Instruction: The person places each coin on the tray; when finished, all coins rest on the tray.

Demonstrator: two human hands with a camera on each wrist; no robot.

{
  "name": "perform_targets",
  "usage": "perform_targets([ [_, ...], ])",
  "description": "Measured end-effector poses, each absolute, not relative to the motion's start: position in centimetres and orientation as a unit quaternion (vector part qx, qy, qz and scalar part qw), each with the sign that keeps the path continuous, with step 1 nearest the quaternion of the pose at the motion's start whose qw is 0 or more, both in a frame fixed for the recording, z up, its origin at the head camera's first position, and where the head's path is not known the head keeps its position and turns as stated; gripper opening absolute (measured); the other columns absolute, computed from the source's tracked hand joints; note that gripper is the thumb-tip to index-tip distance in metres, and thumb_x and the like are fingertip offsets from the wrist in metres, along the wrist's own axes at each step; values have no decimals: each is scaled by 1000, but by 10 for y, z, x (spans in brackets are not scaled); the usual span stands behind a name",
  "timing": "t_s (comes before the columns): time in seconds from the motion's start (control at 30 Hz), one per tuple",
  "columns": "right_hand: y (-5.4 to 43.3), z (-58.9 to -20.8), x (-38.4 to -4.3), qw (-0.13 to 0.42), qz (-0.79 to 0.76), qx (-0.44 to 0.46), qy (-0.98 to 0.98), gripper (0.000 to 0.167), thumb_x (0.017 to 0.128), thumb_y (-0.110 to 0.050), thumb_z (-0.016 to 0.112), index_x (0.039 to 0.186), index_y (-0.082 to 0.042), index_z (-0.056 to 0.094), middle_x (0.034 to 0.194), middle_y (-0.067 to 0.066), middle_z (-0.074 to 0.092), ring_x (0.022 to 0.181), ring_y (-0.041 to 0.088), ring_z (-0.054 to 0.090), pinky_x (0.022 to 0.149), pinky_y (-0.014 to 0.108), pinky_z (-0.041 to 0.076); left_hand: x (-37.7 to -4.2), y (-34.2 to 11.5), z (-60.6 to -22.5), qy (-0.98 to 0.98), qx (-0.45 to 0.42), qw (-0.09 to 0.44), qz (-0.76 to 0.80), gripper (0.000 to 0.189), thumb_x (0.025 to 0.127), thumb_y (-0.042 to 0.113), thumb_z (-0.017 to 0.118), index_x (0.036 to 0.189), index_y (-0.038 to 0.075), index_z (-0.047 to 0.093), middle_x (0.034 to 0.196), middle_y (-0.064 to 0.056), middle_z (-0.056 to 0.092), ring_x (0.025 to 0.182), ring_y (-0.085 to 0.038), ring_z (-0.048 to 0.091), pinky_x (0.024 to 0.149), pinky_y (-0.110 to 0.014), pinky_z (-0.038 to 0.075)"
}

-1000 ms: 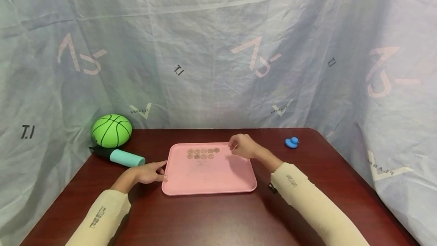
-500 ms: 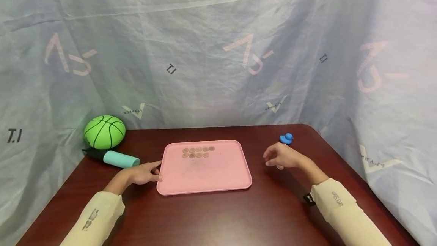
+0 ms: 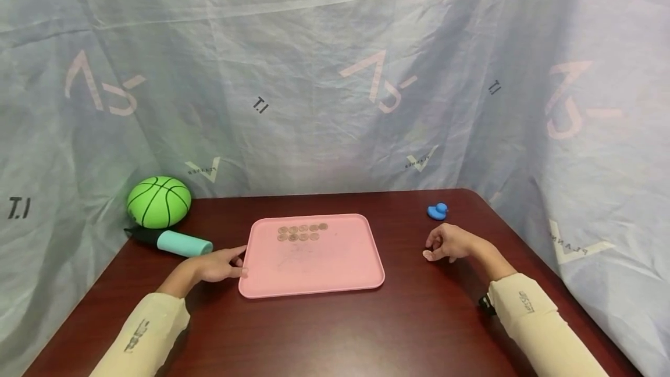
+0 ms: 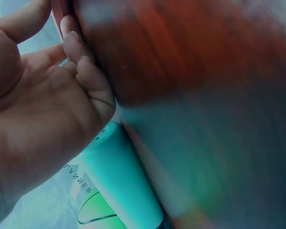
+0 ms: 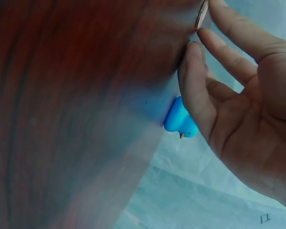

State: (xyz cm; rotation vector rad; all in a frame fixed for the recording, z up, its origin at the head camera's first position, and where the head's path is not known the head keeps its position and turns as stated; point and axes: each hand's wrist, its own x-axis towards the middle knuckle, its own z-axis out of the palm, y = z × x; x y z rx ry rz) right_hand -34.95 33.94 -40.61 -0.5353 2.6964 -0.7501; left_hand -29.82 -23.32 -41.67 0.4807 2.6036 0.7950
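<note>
At the left side of a pink tray (image 3: 314, 277), my left hand (image 3: 211, 265) holds the rim, thumb on top of it and the other fingers bent at the side. Two rows of coins (image 3: 303, 237) lie flat toward the back of the tray. To the right of the tray, my right hand (image 3: 454, 242) is low over the table with curled fingers, and a single coin (image 3: 427, 255) is at its fingertips. In the right wrist view this coin (image 5: 201, 15) appears nearly edge-on between thumb and finger. Part of it is hidden there.
A blue rubber duck (image 3: 437, 211) sits behind my right hand. At the back left are a green basketball (image 3: 159, 202) and a turquoise cylinder with a black end (image 3: 184, 243). A printed cloth (image 3: 314, 132) hangs behind the brown table (image 3: 314, 330).
My right hand has left the tray and come across to the coin on the table at the right. My left hand stays at the tray's rim. The head view has turned slightly right.
</note>
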Motion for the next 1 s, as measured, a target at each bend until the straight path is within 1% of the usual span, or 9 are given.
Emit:
perform_targets([
  [0.07,340,-407,-351,147,-260,-188,936,27,87,-23,79,99,-2,68,81,3,66,68,18,61,54,35,54,-298,-233,-418,926,165,187,285,84,92,31,70,150,-12,26,103,-6,56,106,-27,49,92,-44,38],
  [0.27,337,-409,-354,139,-242,-201,939,19,86,-22,79,89,-6,69,78,0,65,64,16,60,50,33,52,-298,-232,-416,927,157,181,287,82,92,27,70,149,-13,26,102,-6,56,105,-27,50,91,-45,38],
  [0.43,336,-412,-353,146,-236,-192,941,17,88,-20,77,90,-7,67,79,-1,65,64,16,59,51,33,51,-297,-231,-415,928,159,181,286,82,92,27,70,149,-13,26,102,-6,56,105,-28,50,91,-45,38],
  [0.63,335,-414,-353,144,-247,-217,934,18,89,-20,75,90,-7,62,80,2,63,63,18,59,53,34,53,-297,-232,-418,928,158,184,284,82,92,27,70,149,-13,27,100,-6,54,105,-28,49,91,-45,37],
  [0.83,335,-414,-354,159,-274,-212,925,24,84,-13,79,99,-5,62,86,4,63,74,19,61,58,36,54,-298,-232,-418,928,158,184,283,82,92,28,70,149,-12,27,101,-6,56,106,-28,50,92,-46,38],
  [0.9,336,-413,-354,165,-277,-207,924,24,83,-11,80,100,-4,64,87,4,64,76,19,62,60,36,55,-298,-232,-418,928,158,183,282,83,92,28,71,149,-13,27,102,-6,56,106,-28,50,93,-46,38],
  [1.0,335,-411,-353,170,-275,-210,923,21,81,-8,79,97,-4,66,86,4,66,75,18,63,62,34,55,-299,-233,-418,929,158,182,281,82,92,28,70,149,-13,27,103,-7,56,106,-28,50,93,-47,38],
])
